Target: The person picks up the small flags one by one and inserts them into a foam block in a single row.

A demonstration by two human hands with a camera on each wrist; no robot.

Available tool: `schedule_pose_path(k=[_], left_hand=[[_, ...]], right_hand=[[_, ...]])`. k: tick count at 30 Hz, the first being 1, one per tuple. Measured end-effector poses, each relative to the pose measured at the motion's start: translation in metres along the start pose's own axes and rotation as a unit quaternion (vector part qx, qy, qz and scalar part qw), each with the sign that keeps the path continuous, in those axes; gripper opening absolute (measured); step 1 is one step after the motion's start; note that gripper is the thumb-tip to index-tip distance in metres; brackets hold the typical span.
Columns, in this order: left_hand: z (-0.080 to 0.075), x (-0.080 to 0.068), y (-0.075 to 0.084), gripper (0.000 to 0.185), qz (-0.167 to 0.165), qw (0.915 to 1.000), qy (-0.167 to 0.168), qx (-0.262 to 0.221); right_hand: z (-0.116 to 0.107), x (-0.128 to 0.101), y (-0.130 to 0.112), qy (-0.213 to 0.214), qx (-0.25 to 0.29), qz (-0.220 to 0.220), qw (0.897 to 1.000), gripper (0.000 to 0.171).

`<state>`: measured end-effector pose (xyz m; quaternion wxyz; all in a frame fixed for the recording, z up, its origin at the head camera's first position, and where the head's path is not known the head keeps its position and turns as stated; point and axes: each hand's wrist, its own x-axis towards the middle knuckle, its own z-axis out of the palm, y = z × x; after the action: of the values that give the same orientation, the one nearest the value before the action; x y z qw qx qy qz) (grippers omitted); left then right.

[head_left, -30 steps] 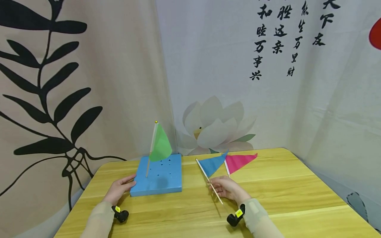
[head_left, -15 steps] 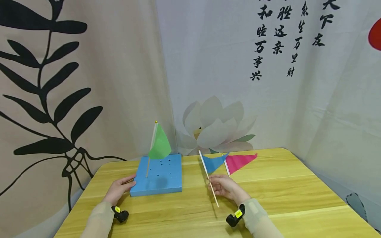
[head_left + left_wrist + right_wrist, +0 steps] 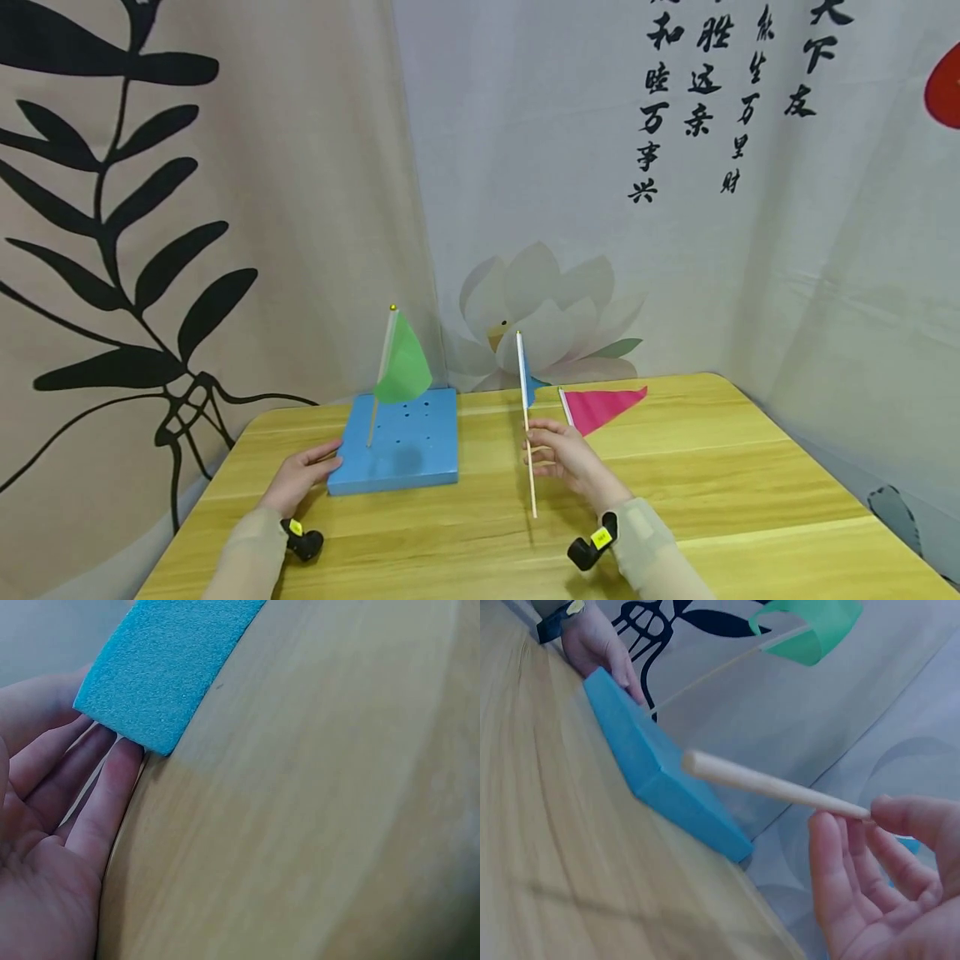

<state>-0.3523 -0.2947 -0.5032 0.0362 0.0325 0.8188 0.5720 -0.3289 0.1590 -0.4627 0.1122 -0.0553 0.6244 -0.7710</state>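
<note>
My right hand (image 3: 570,463) pinches the wooden stick of a small blue flag (image 3: 522,371) between thumb and fingers. The stick stands nearly upright over the table, its lower end bare; the blue cloth shows as a narrow strip. In the right wrist view the stick's end (image 3: 735,776) points towards the blue foam board (image 3: 652,784). At the board's left edge (image 3: 337,475) rests my left hand (image 3: 296,477), fingers extended against its side. A green flag (image 3: 403,367) stands in the board, leaning slightly. Several small holes dot the board's top.
A pink flag (image 3: 602,408) lies on the wooden table (image 3: 675,500), just behind the right hand. Behind the table hangs a printed cloth (image 3: 510,167) with leaves, a lotus and writing.
The blue flag's stick has turned from a slant to nearly upright, its top rising and its cloth turning edge-on. My right hand has lifted slightly. The left hand and board stay put.
</note>
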Motion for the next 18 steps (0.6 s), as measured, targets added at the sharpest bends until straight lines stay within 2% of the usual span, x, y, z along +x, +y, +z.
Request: schedule_pose_path(k=[9, 18], left_hand=[[0.001, -0.001, 0.003, 0.062, -0.001, 1.0000, -0.006, -0.004], [0.001, -0.004, 0.004, 0.061, 0.003, 1.0000, 0.003, -0.003]], right_hand=[[0.012, -0.005, -0.024, 0.036, 0.010, -0.052, 0.998, 0.026], [0.024, -0.006, -0.055, 0.034, 0.043, -0.115, 0.992, 0.013]])
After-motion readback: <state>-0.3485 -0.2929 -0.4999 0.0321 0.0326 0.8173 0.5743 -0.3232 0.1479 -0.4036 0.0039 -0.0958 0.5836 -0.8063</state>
